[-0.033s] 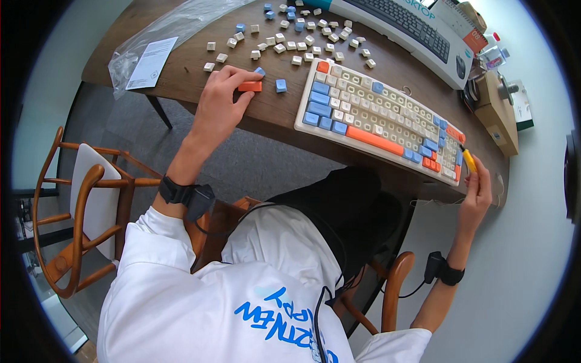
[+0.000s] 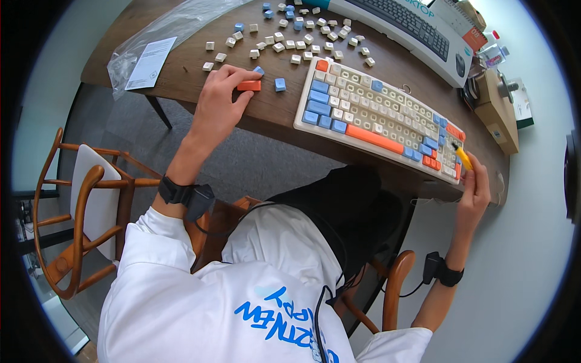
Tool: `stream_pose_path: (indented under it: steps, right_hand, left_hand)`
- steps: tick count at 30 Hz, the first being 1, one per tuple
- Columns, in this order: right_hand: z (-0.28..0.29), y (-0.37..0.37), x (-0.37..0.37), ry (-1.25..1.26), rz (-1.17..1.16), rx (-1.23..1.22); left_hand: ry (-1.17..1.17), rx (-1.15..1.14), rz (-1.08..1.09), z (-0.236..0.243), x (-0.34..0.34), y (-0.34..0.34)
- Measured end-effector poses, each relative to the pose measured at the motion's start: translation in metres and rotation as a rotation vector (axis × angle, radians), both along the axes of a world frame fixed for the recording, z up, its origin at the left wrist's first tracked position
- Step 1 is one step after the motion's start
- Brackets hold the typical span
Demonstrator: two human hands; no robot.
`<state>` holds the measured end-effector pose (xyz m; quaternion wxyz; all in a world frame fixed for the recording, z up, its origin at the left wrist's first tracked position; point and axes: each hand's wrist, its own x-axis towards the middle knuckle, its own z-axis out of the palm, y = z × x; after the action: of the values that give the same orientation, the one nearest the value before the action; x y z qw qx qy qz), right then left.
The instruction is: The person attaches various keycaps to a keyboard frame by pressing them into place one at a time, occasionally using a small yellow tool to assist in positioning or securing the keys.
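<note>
A cream, blue and orange keyboard point(image 2: 372, 143) lies at an angle along the table's near edge, with many keycaps off and switches bare. My right hand point(image 2: 475, 187) is closed around a yellow-handled tool point(image 2: 463, 158) at the keyboard's right end. Its dark tip is over the keys there; whether it touches them I cannot tell. To the left, my left hand point(image 2: 221, 100) rests on the table, thumb and forefinger around a long orange keycap point(image 2: 249, 86). One blue keycap point(image 2: 258, 71) sits by the fingertips, and another blue keycap point(image 2: 279, 85) stands to their right.
Several loose cream and blue keycaps point(image 2: 290, 44) are scattered beyond my left hand. A clear plastic bag point(image 2: 142, 42) and a paper leaflet point(image 2: 151, 62) lie at the left. A keyboard box point(image 2: 411, 36) stands behind, with a cardboard box point(image 2: 495, 112) at right and a chair point(image 2: 91, 206) at left.
My right hand has shifted the yellow-handled tool slightly left, and its tip now points further over the keys. My left hand stays in place.
</note>
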<state>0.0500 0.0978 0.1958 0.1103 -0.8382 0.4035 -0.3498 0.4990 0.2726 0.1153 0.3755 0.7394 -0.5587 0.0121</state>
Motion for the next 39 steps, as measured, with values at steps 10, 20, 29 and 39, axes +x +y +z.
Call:
stream_pose_path:
  steps: [10,20,29,39]
  right_hand:
    - [0.005,0.048,0.105,0.110,0.318,-0.024]
    - [0.014,0.044,0.150,0.268,0.433,-0.249]
    - [0.021,0.042,0.161,0.327,0.467,-0.268]
    - [0.012,0.026,0.162,0.300,0.507,-0.237]
  left_hand:
    - [-0.052,-0.170,-0.147,0.027,-0.051,-0.009]
    - [-0.085,-0.179,-0.325,0.005,-0.070,-0.041]
    - [-0.078,-0.144,-0.334,0.009,-0.068,-0.049]
    - [-0.095,-0.139,-0.342,0.011,-0.069,-0.049]
